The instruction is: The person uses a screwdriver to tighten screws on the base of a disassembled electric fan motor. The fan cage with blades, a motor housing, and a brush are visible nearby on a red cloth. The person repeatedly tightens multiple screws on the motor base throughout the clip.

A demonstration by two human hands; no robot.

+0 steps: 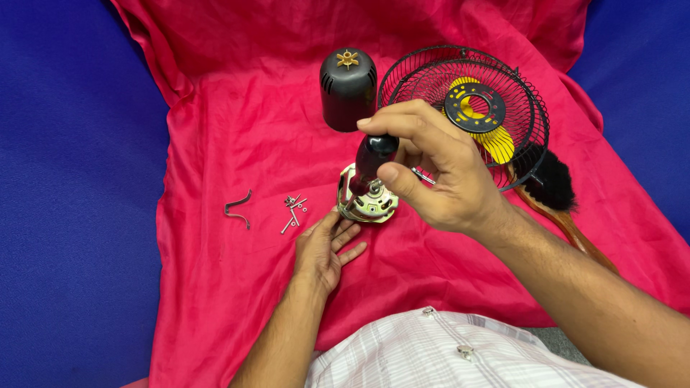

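Right hand [431,169] grips a black-handled screwdriver [368,169], tip down on the fan motor [368,202] at centre. Left hand [325,248], fingers open, steadies the motor at its 7 o'clock. Already off: black motor cover [348,90] at 12, wire grille [467,108] at 2, loose screws [293,210] at 9. Motor not yet opened. No labels seen.

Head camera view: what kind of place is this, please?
Probably an improvised repair spot at home, not a workshop. A wrinkled red cloth over a blue surface serves as bench, with a black wire fan guard, loose small metal screws and a silvery metal fan motor.
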